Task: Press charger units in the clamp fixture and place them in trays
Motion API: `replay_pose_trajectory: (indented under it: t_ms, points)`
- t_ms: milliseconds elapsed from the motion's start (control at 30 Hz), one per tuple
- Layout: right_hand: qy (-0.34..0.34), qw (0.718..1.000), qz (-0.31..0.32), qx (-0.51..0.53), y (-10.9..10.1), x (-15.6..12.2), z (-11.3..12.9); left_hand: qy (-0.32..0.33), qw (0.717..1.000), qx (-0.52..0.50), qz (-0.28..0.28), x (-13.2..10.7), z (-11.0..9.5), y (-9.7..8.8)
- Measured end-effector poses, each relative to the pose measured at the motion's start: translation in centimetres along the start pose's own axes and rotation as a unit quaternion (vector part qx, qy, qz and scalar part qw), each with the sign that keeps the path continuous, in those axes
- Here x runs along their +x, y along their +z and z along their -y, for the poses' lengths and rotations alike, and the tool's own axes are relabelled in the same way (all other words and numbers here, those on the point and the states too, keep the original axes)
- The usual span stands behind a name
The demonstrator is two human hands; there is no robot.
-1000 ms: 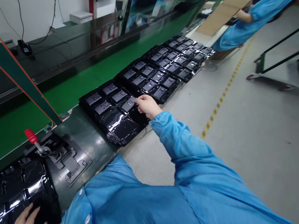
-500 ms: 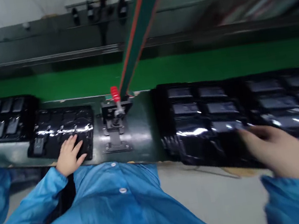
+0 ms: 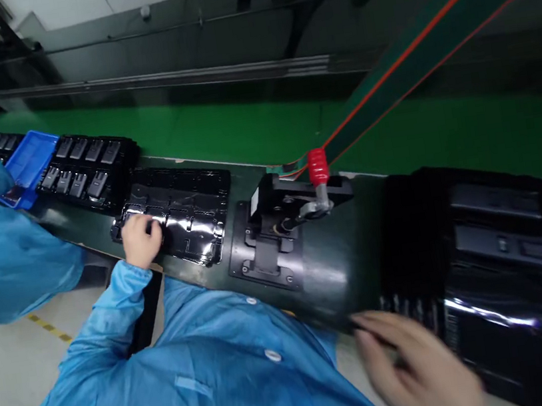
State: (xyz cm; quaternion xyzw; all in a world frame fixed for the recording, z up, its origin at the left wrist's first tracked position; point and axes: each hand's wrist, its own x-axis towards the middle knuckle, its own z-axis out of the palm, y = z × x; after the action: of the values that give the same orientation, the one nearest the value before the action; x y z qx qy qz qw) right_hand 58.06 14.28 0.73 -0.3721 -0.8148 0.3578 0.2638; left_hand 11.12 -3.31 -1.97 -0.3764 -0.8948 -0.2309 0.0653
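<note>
My left hand (image 3: pixel 141 240) is closed, with curled fingers, over the front left corner of a black plastic tray (image 3: pixel 193 226). The slot under it is hidden, so what the fingers grip cannot be seen. The tray's visible pockets hold no parts. Blurred, my right hand (image 3: pixel 420 370) is half curled at the bench's front edge, thumb and fingers round something dark that I cannot make out. A black clamp fixture (image 3: pixel 279 228) with a red-handled lever (image 3: pixel 317 168) stands on the bench between my hands.
On the right lie stacked black trays (image 3: pixel 501 231) with dark rectangular parts. Further left are another filled tray stack (image 3: pixel 87 165), a blue bin (image 3: pixel 35 155) and a co-worker's blue sleeve (image 3: pixel 8 240). A green post (image 3: pixel 413 69) with orange edges slants behind the fixture.
The view has swung left. My right hand has moved from the right-hand trays toward the fixture. My left hand has gone from spread flat on the tray to curled over its left corner.
</note>
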Motion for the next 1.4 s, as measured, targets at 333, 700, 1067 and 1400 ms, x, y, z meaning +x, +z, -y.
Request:
replay_pose_trajectory:
  t_ms: [333,700,1067,1400]
  points:
    - [0.147,0.963,0.191,0.117,11.0,2.7,-0.5,-0.160,0.977,0.071,0.123,2.5,7.7,-3.4]
    - [0.125,0.966,0.192,0.122,10.7,2.7,-0.9,-0.198,0.958,-0.087,0.186,4.8,9.7,-4.0]
    - [0.035,0.985,0.123,0.117,10.5,1.8,-0.2,-0.224,0.937,-0.218,0.158,4.8,7.8,-6.0]
    - [-0.077,0.981,0.131,0.121,11.1,3.0,2.0,-0.193,0.901,-0.349,0.172,2.2,-0.7,-5.5]
